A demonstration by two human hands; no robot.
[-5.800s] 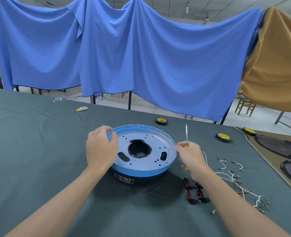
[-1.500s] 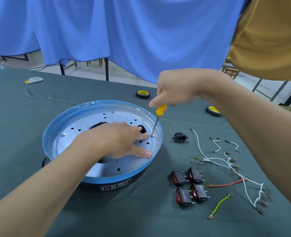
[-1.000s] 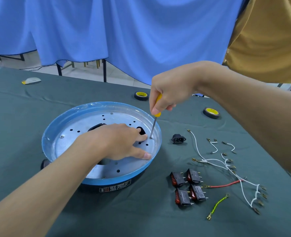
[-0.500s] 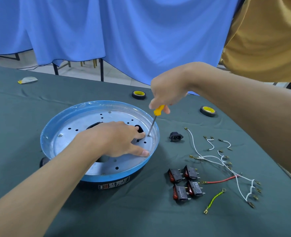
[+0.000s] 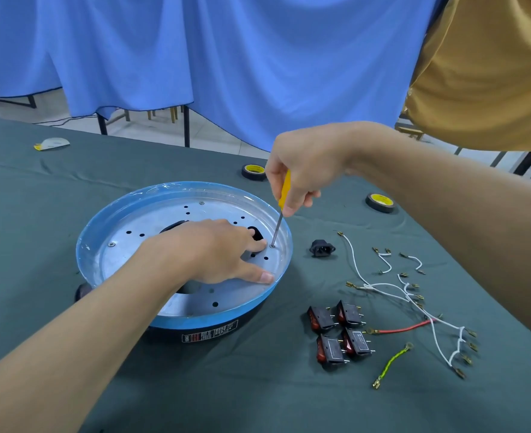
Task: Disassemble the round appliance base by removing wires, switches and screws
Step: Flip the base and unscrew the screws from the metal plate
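The round appliance base (image 5: pixel 126 214) has a blue rim, a silver perforated plate and a black underside, and it sits on the dark green cloth. My left hand (image 5: pixel 217 250) presses flat on the plate, fingers spread toward the right edge. My right hand (image 5: pixel 301 167) grips a yellow-handled screwdriver (image 5: pixel 284 195) nearly upright, its tip on a screw (image 5: pixel 272 245) near the right rim. Two more screws show on the plate, one at the back (image 5: pixel 201 203) and one at the left (image 5: pixel 111 244).
Right of the base lie several black rocker switches (image 5: pixel 339 334), a black power socket (image 5: pixel 322 247), white wires (image 5: pixel 392 285), a red wire (image 5: pixel 404 328) and a green-yellow wire (image 5: pixel 392 364). Two tape rolls (image 5: pixel 253 171) (image 5: pixel 380 202) sit farther back. Blue and tan cloths hang behind.
My right hand has shifted its grip down the screwdriver handle while the tip stays on the same screw. My left hand keeps pressing on the plate.
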